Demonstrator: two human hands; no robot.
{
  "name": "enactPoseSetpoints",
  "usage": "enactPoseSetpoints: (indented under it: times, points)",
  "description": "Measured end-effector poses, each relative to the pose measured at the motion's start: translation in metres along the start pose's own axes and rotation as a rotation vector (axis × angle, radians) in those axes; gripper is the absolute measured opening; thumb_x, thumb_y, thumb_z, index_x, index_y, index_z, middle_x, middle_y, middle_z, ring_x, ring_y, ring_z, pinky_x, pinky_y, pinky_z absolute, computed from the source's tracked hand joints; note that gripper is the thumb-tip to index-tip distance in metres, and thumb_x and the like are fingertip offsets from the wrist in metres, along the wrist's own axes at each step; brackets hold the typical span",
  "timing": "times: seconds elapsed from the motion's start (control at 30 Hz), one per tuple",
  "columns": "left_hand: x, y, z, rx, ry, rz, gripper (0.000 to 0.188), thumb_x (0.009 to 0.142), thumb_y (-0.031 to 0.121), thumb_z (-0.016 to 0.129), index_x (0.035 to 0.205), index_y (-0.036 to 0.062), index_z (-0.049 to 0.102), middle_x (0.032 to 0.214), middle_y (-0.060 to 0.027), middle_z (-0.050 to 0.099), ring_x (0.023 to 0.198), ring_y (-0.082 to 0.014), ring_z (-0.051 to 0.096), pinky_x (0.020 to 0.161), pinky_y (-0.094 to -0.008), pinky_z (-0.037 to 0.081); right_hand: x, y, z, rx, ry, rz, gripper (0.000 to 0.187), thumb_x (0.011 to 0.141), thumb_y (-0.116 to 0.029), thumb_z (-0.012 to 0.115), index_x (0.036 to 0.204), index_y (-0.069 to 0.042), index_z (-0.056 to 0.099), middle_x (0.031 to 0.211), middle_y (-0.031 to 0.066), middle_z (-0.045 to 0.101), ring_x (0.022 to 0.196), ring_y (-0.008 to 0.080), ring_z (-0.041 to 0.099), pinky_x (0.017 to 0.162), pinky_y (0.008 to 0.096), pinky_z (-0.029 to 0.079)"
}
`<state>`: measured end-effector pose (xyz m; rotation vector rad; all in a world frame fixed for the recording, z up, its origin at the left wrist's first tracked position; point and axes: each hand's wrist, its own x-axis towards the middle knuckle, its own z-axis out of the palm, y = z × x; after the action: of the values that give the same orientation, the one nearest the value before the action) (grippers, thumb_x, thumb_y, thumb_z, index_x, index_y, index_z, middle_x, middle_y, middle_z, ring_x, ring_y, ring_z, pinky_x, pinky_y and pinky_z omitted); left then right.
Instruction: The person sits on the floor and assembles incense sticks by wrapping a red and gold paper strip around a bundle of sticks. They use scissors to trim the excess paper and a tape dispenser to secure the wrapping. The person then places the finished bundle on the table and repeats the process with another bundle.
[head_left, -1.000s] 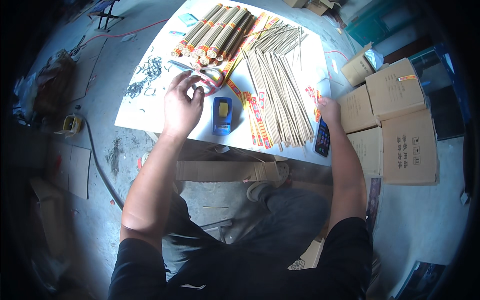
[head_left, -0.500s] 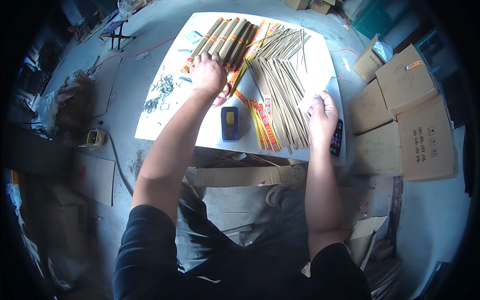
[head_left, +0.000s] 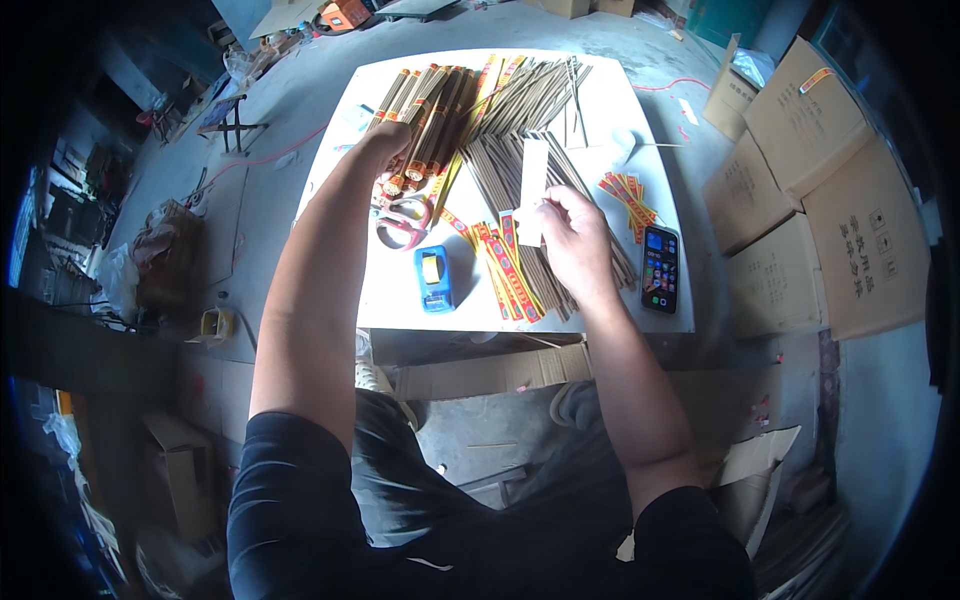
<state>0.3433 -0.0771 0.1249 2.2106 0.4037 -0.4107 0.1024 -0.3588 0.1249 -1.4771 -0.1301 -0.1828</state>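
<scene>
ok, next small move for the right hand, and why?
Probably bring the right hand leftward, carrying its pale strip toward the stick bundles: the strip is pinched but well apart from them, while the left hand is already at their near ends.

Bare counter (head_left: 605, 112) opens between the sticks (head_left: 492, 165) and the labels (head_left: 628, 200), with the phone (head_left: 660, 268) walling the near right side. The right hand (head_left: 578, 232) and its card (head_left: 534, 180) block the middle. The left forearm (head_left: 318, 290) bars the left edge; a slim gap parts the dispenser (head_left: 434, 280) from the strips (head_left: 505, 272).
</scene>
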Motion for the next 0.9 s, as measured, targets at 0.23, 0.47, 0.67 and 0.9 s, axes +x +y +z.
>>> enactPoseSetpoints:
  times: [0.23,0.47,0.67,0.9]
  points:
    - [-0.059,-0.038,0.008,-0.682,-0.260,0.078,0.031,0.109,0.042,0.056,0.099,0.0132,0.062,0.067,0.0021,0.050,0.054,-0.0068,0.045,0.049,-0.0244,0.032,0.010,0.017,-0.012,-0.111,0.000,0.032,0.005,0.096,-0.002,0.063,0.099,0.002,0.066,0.082,0.0020,0.068,0.073,0.0053,0.063,0.066,0.0227,0.051]
    - [-0.225,-0.083,0.061,-0.859,-0.379,0.647,0.030,0.108,0.033,0.062,0.124,0.0088,0.060,0.084,0.0010,0.060,0.065,-0.0070,0.055,0.056,-0.0212,0.043,-0.001,0.000,-0.011,-0.131,-0.172,0.169,0.022,0.098,-0.016,0.071,0.105,0.004,0.074,0.082,0.0020,0.072,0.070,0.0058,0.063,0.065,0.0232,0.051]
    - [-0.261,-0.084,0.058,-0.778,-0.482,0.725,0.055,0.107,0.039,0.063,0.147,0.0032,0.050,0.081,0.0016,0.055,0.066,-0.0059,0.048,0.056,-0.0208,0.038,-0.017,-0.037,0.010,-0.113,-0.279,0.108,0.022,0.101,-0.013,0.070,0.111,0.006,0.073,0.091,0.0025,0.072,0.079,0.0050,0.061,0.071,0.0232,0.049]
    - [-0.263,-0.083,0.052,-0.721,-0.505,0.825,0.048,0.109,0.023,0.059,0.152,0.0052,0.045,0.086,0.0031,0.055,0.070,-0.0049,0.049,0.060,-0.0207,0.040,-0.027,-0.040,0.014,-0.043,-0.266,0.046,0.016,0.102,-0.004,0.066,0.112,0.007,0.072,0.099,0.0060,0.075,0.085,0.0065,0.066,0.077,0.0239,0.053]
